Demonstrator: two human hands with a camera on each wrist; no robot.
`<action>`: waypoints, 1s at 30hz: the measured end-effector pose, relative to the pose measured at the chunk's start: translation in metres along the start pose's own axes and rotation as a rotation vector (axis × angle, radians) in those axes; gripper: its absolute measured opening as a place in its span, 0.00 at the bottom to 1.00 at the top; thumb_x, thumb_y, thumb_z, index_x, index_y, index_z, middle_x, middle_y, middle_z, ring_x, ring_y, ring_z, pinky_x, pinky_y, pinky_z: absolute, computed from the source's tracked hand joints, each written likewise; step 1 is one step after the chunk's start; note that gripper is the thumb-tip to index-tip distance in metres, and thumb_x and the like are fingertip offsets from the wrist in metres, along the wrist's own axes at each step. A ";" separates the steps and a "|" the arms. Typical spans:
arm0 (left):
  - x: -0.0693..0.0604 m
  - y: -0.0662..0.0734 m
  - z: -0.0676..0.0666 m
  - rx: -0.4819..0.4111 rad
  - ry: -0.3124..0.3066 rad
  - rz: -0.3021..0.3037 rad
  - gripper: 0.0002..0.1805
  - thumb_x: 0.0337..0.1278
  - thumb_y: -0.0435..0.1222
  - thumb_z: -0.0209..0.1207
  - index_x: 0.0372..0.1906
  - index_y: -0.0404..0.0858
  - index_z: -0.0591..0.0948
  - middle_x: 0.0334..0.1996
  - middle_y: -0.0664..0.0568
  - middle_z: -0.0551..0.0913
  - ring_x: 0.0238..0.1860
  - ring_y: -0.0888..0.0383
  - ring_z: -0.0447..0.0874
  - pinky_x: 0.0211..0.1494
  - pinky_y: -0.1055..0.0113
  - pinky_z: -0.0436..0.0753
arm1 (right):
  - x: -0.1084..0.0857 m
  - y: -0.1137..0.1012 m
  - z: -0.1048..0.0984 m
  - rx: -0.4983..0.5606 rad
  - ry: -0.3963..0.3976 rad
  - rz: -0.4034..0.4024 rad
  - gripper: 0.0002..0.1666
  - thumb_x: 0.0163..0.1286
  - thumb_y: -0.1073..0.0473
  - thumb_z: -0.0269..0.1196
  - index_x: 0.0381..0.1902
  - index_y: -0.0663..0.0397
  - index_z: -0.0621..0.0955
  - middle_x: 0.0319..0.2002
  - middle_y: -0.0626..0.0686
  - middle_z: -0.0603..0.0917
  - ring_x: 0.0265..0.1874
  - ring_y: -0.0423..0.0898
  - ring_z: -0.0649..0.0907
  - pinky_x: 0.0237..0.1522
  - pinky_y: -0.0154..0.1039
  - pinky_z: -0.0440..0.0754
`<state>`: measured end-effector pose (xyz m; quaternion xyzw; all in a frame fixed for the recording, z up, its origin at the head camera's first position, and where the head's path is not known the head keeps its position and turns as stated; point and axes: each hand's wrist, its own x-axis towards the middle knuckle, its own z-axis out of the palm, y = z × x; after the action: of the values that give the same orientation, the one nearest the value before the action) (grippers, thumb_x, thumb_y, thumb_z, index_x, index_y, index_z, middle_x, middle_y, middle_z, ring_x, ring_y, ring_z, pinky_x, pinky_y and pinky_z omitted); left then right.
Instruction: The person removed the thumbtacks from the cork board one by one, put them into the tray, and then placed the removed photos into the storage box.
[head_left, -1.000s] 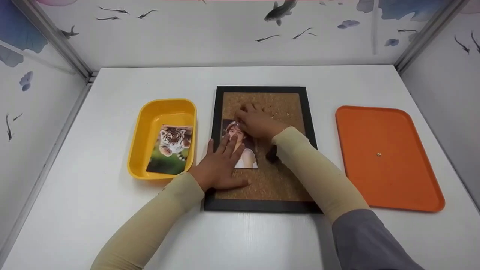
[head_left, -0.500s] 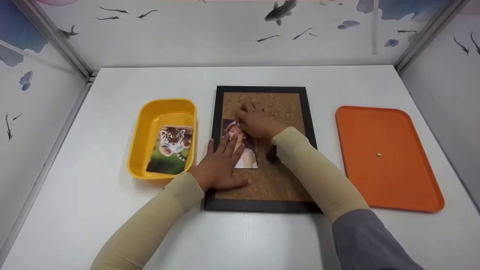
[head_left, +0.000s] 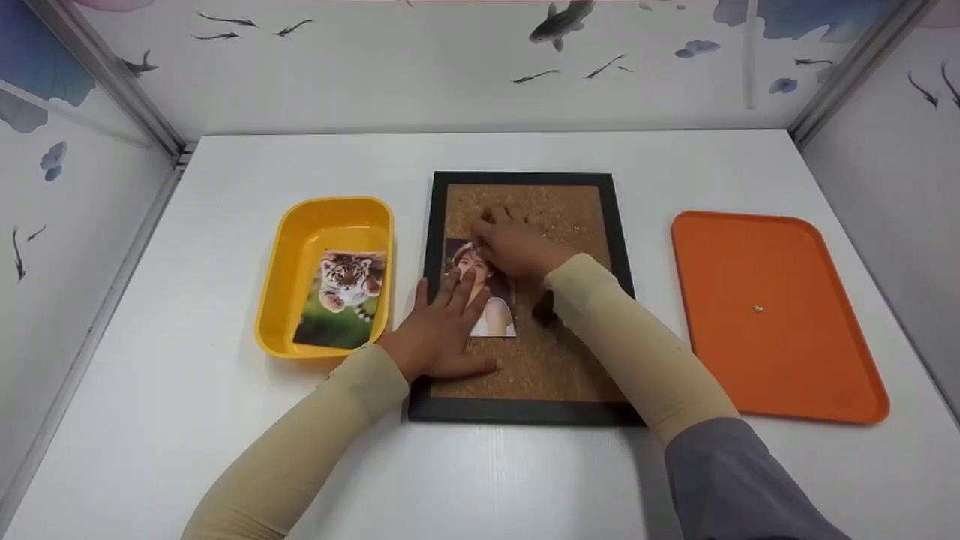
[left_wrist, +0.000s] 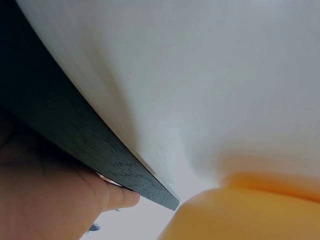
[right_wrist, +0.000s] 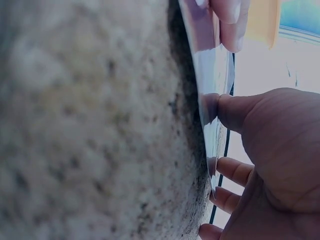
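Note:
In the head view, a portrait photo (head_left: 496,319) lies on a black-framed cork board (head_left: 517,382). My left hand (head_left: 444,334) rests flat across the photo's lower left and the frame's left side, fingers spread. My right hand (head_left: 517,244) is at the photo's top edge with its fingers bent. In the right wrist view, the right thumb (right_wrist: 232,110) presses on the photo (right_wrist: 212,75), while the other fingers touch down around its edge. Anything small under that thumb is hidden. In the left wrist view, part of the left hand (left_wrist: 50,195) lies against the black frame (left_wrist: 110,155).
Left of the board stands a yellow basin (head_left: 274,300) holding a tiger photo (head_left: 341,300). To the right lies an orange tray (head_left: 765,360) with one small shiny piece (head_left: 757,308) on it. A dark object (head_left: 546,309) is partly hidden under the right wrist.
Both hands and the photo stay where they were. A small shiny spot by the right thumb, visible earlier, is no longer seen.

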<state>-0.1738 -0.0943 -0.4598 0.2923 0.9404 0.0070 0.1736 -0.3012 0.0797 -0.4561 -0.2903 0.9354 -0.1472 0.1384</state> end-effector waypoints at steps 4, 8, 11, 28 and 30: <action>0.000 0.000 0.000 0.001 -0.006 0.001 0.60 0.53 0.78 0.36 0.81 0.44 0.40 0.79 0.43 0.29 0.77 0.43 0.23 0.70 0.31 0.37 | 0.000 0.000 0.001 0.002 -0.009 0.006 0.10 0.80 0.49 0.49 0.53 0.38 0.74 0.64 0.50 0.65 0.61 0.53 0.65 0.63 0.64 0.63; -0.001 0.000 0.000 0.002 -0.007 0.003 0.60 0.53 0.78 0.36 0.81 0.44 0.40 0.79 0.43 0.29 0.77 0.43 0.23 0.70 0.31 0.37 | 0.001 0.000 0.002 0.008 -0.009 0.019 0.10 0.80 0.50 0.49 0.54 0.38 0.74 0.65 0.51 0.64 0.63 0.53 0.65 0.64 0.63 0.62; 0.000 0.000 -0.001 0.005 -0.010 0.003 0.60 0.53 0.78 0.35 0.81 0.44 0.39 0.79 0.43 0.28 0.77 0.43 0.22 0.70 0.31 0.36 | 0.001 0.001 0.002 0.016 -0.005 0.015 0.10 0.80 0.51 0.50 0.53 0.39 0.74 0.65 0.51 0.64 0.63 0.53 0.65 0.64 0.63 0.63; 0.000 -0.001 0.002 0.019 0.008 -0.001 0.60 0.53 0.78 0.36 0.81 0.45 0.38 0.79 0.43 0.29 0.77 0.43 0.24 0.70 0.31 0.37 | 0.003 -0.001 0.001 -0.013 -0.001 0.005 0.15 0.81 0.52 0.48 0.60 0.40 0.73 0.67 0.54 0.64 0.69 0.57 0.62 0.67 0.68 0.54; 0.000 0.000 0.002 0.016 0.010 0.001 0.60 0.53 0.78 0.36 0.81 0.45 0.39 0.79 0.43 0.29 0.77 0.43 0.24 0.70 0.31 0.37 | 0.003 -0.001 0.002 -0.009 -0.001 0.008 0.13 0.81 0.52 0.48 0.58 0.40 0.74 0.67 0.54 0.64 0.69 0.57 0.62 0.68 0.67 0.54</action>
<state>-0.1731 -0.0950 -0.4616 0.2939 0.9412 0.0010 0.1666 -0.3023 0.0767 -0.4579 -0.2874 0.9371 -0.1424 0.1379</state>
